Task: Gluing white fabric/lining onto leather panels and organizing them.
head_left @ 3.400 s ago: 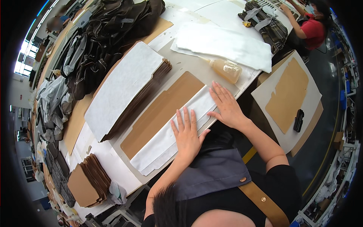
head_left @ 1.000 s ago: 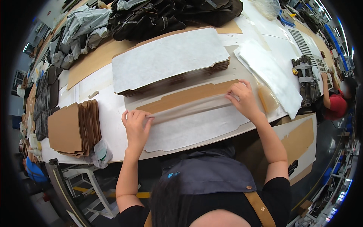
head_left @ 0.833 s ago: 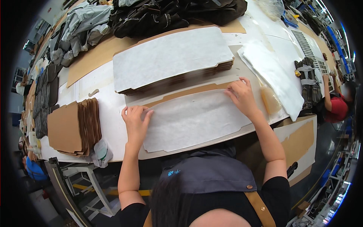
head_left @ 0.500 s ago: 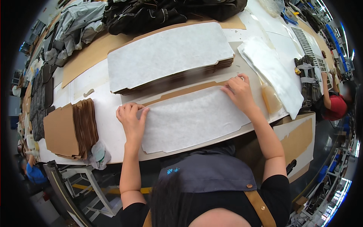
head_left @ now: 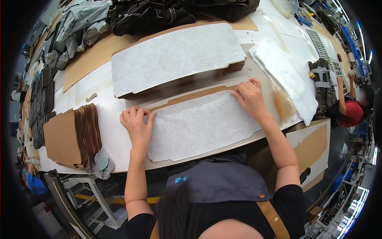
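Note:
A thin white sheet (head_left: pixel 203 125) lies over a brown cardboard panel, whose strip (head_left: pixel 191 96) shows along the far edge. My left hand (head_left: pixel 137 124) holds the sheet's far left corner, thumb and fingers together. At the far right corner my right hand (head_left: pixel 251 96) pinches the same sheet, fingers bent over the edge. The sheet looks nearly flat between them, its near side close to the table's front edge. Just beyond stands a stack of brown panels, topped by another white sheet (head_left: pixel 179 55).
Brown cardboard pieces (head_left: pixel 63 137) are stacked at left, beside a clear plastic bag (head_left: pixel 103 163). White folded sheets (head_left: pixel 284 75) and an amber bottle (head_left: pixel 283 103) lie at right. Dark garments (head_left: pixel 159 16) are piled at the back. A person in red (head_left: pixel 352 113) works at far right.
Both hands stay at the sheet's far corners, with hardly any movement. The whole view has shifted slightly.

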Action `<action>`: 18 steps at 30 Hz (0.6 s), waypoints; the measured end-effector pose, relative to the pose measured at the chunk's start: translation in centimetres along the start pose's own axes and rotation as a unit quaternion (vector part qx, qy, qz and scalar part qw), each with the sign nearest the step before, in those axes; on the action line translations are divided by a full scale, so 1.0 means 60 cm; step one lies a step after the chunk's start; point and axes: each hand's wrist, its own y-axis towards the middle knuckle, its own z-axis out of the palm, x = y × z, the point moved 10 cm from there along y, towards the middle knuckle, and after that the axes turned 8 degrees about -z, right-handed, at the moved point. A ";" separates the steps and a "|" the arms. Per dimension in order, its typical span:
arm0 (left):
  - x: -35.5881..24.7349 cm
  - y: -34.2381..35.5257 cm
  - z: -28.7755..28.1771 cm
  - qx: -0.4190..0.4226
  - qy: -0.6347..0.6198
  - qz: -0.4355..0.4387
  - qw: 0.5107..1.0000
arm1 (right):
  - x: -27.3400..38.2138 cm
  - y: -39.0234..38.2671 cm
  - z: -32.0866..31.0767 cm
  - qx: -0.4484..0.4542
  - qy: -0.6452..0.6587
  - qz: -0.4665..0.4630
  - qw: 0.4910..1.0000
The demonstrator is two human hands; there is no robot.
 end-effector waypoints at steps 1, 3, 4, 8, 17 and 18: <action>-0.001 0.000 0.000 -0.003 0.005 0.004 1.000 | 0.002 0.002 0.000 -0.001 -0.001 -0.003 1.000; -0.002 0.000 0.001 -0.006 0.009 0.008 1.000 | 0.005 0.004 0.000 -0.001 -0.001 -0.006 1.000; -0.002 -0.001 0.003 -0.005 0.019 0.010 1.000 | 0.006 0.005 -0.001 -0.003 -0.001 -0.006 1.000; -0.050 -0.004 -0.009 -0.037 0.033 0.034 0.998 | 0.004 0.002 -0.001 -0.002 -0.012 -0.010 1.000; -0.216 -0.094 0.116 0.205 -0.067 0.267 0.939 | 0.007 0.002 0.009 0.018 -0.014 -0.009 1.000; -0.218 -0.093 0.115 0.206 -0.067 0.270 0.938 | 0.005 0.000 0.007 0.017 -0.016 -0.006 1.000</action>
